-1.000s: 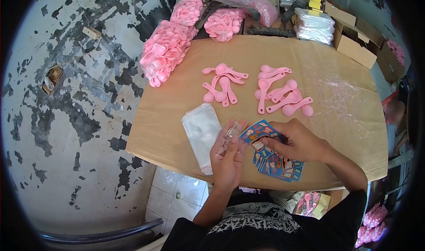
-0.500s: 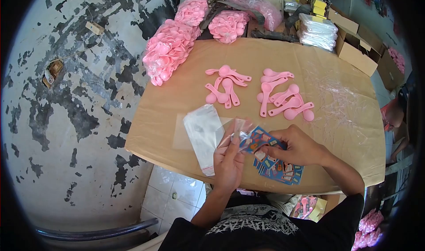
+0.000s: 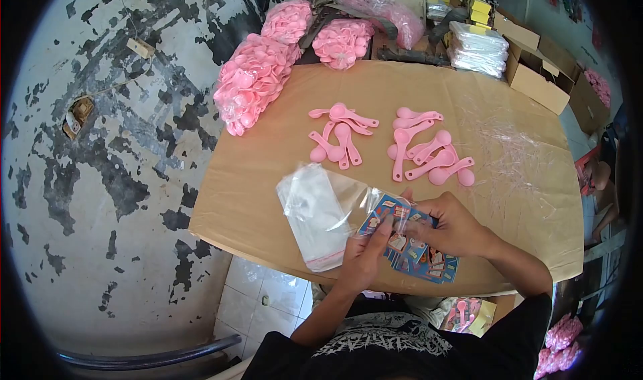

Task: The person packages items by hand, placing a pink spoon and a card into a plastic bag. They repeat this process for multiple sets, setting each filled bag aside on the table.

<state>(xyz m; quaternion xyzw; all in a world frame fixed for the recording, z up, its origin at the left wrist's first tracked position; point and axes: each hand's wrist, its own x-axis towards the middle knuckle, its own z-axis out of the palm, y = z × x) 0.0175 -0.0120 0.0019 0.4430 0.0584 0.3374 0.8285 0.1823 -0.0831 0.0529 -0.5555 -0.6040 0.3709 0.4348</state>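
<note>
My left hand is closed, its thumb pressing a blue printed card with a clear plastic bag around or against it. On the card's right side my right hand has its fingers closed on the same card. Below both hands, more blue cards lie fanned out near the table's front edge. A stack of clear bags rests just left of my left hand. Beyond the hands lie two groups of pink spoons, one on the left and one on the right.
Bags of pink spoons stand at the table's back left. Stacked clear packets and an open cardboard box are at the back right. Thin plastic strips lie on the right. Part of another person shows at the right edge.
The card has moved left and is turned, now between both hands. My left hand has moved slightly right and down, and the clear bag reaches over toward the bag stack.
</note>
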